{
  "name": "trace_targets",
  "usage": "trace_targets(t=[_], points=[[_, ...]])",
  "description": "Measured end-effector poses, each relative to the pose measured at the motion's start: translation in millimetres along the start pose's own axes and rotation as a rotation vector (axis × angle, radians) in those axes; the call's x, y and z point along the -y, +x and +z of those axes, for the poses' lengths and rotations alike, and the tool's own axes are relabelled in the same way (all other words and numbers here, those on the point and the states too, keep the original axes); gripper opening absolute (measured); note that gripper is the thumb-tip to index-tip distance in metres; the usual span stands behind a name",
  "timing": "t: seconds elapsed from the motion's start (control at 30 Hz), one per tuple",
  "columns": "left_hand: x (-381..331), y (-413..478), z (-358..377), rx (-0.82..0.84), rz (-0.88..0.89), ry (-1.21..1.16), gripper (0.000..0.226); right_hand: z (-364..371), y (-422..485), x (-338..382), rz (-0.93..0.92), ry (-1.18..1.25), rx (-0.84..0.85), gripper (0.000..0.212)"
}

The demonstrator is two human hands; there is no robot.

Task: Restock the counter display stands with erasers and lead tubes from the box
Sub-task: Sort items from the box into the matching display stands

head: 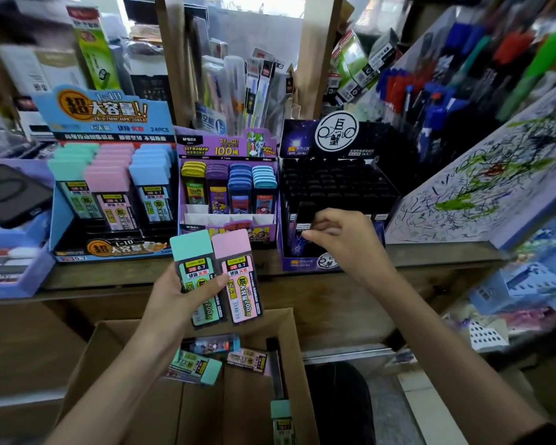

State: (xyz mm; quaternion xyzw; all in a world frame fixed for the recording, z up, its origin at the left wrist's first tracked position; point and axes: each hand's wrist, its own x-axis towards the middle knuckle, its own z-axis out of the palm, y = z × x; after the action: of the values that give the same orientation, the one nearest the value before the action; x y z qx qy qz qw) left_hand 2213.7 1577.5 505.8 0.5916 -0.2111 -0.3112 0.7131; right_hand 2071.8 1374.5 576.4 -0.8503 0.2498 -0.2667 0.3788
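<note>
My left hand (177,297) grips two flat lead cases side by side, a green one (196,271) and a pink one (238,274), above the open cardboard box (116,348). My right hand (344,239) pinches a black lead tube (302,232) at the front row of the black-and-purple display stand (334,184). The blue stand (109,187) holds green, pink and blue cases. The purple stand (228,187) in the middle holds yellow, purple and blue tubes. Several more cases (203,364) lie in the box.
The stands sit on a wooden counter (430,252). A scribbled test pad (482,187) leans at the right below racks of pens (430,101). A purple tray (10,252) with a dark phone case sits at the left. Packaged pens hang behind the stands.
</note>
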Motion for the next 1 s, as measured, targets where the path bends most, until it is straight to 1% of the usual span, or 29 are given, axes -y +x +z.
trace_targets(t=[0.1,0.23,0.3,0.37,0.4,0.43,0.5,0.57,0.6,0.67,0.7,0.8,0.87,1.0], points=[[1.5,0.4,-0.1,0.003,0.003,-0.007,0.045,8.8,-1.4,-0.4,0.036,-0.042,-0.076,0.013],[2.6,-0.1,0.7,-0.004,0.007,-0.022,0.045,15.5,-8.7,2.0,0.048,-0.231,-0.083,0.017],[1.4,-1.2,-0.3,-0.001,0.016,-0.018,0.044,15.9,-16.6,6.9,-0.012,-0.381,-0.152,0.022],[-1.6,-3.0,-2.4,0.006,0.031,-0.019,0.044,15.4,-25.5,13.6,-0.15,-0.445,-0.252,0.024],[-3.4,-3.7,-3.7,0.007,0.04,-0.021,0.045,16.1,-29.4,18.7,-0.201,-0.408,-0.257,0.024],[-5.3,-4.1,-4.6,0.008,0.048,-0.022,0.046,18.2,-33.3,24.8,-0.218,-0.32,-0.217,0.024],[-9.1,-5.3,-5.8,0.014,0.056,-0.026,0.045,27.3,-38.6,38.0,-0.154,-0.082,-0.062,0.024],[-12.5,-7.3,-7.8,0.028,0.066,-0.023,0.043,40.1,-37.8,49.4,-0.06,0.078,0.071,0.029],[-14.2,-9.0,-9.6,0.036,0.073,-0.014,0.043,46.8,-35.5,53.8,-0.041,0.112,0.109,0.034],[-17.8,-13.0,-15.0,0.05,0.093,0.005,0.043,59.1,-30.0,62.5,-0.06,0.121,0.161,0.04],[-19.8,-14.8,-18.9,0.052,0.103,0.017,0.043,65.0,-26.6,67.2,-0.087,0.104,0.186,0.038],[-26.0,-19.0,-33.9,0.025,0.136,0.064,0.043,80.3,-12.9,81.9,-0.136,0.078,0.269,0.023],[-29.4,-21.0,-46.5,-0.041,0.146,0.075,0.04,85.9,-0.9,90.8,-0.119,0.134,0.276,0.016],[-36.1,-29.4,-80.4,-0.183,0.134,0.072,0.031,91.9,28.5,112.1,-0.096,0.278,0.123,0.018]])
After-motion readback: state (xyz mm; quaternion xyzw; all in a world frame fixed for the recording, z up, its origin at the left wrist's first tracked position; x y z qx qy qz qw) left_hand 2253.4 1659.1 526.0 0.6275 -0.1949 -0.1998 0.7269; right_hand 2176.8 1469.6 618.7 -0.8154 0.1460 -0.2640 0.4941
